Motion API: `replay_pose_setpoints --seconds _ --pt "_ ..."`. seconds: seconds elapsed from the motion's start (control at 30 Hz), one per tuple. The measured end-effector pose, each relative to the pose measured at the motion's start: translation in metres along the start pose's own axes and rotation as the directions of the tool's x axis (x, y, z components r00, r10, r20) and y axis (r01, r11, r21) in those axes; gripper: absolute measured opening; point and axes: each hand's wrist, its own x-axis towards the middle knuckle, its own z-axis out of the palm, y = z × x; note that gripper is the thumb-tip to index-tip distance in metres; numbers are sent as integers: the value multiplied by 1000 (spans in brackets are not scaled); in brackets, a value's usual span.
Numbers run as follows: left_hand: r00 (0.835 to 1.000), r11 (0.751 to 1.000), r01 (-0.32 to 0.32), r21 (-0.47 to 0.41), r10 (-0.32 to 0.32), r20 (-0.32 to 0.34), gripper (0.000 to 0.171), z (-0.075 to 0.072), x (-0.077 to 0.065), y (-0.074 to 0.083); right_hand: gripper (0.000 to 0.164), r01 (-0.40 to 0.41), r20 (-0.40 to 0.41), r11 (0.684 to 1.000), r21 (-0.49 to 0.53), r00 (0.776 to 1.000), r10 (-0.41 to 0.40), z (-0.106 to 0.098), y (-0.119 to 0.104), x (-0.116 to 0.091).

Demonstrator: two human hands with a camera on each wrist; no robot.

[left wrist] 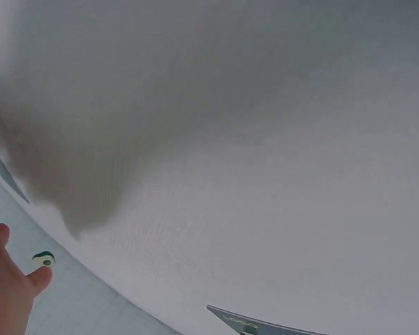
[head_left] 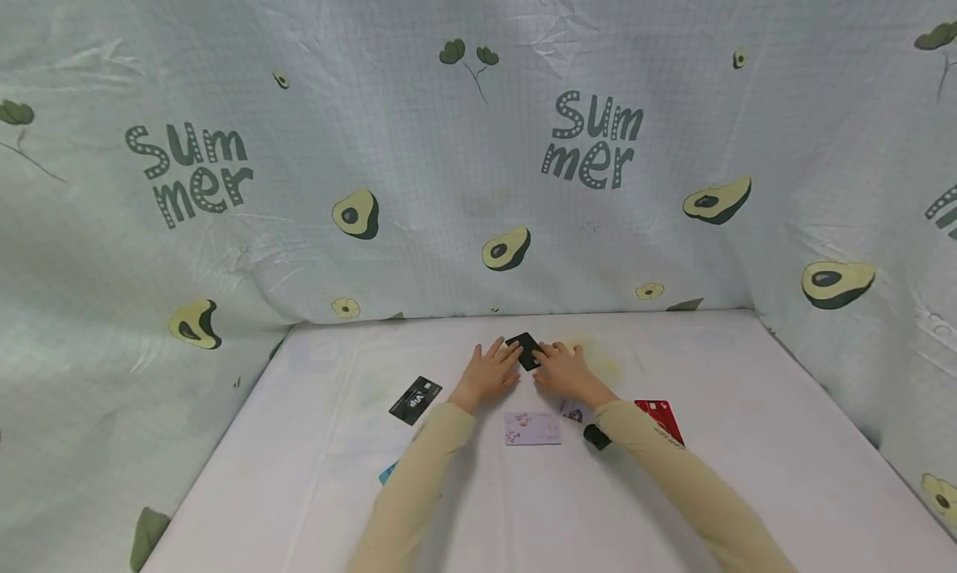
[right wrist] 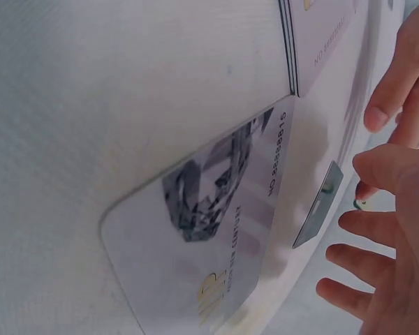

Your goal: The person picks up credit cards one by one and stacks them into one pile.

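Note:
Toward the far end of the table lies a black card, turned at an angle. My left hand is at its left side and my right hand at its right, fingers spread and fairly straight, fingertips at the card's edges. Whether they press on it I cannot tell. The right wrist view shows the same card lying flat below the right hand. Nearer me are a stack of lilac cards and a pale purple card with a diamond picture, partly hidden by the right wrist in the head view.
A black VIP card lies to the left, a red card to the right, partly behind the right sleeve. Part of a blue card shows beside the left sleeve. A small black thing sits by the right sleeve. Patterned cloth hangs behind the table.

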Motion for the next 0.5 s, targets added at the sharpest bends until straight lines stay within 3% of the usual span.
replay_pose_setpoints --seconds 0.2,0.5 --pt "996 998 28 -57 -23 82 51 1 -3 3 53 -24 110 1000 -5 994 24 10 -1 1" --pt "995 997 26 -68 -19 102 51 -2 -3 6 52 -52 116 999 0 992 51 9 -1 -3"
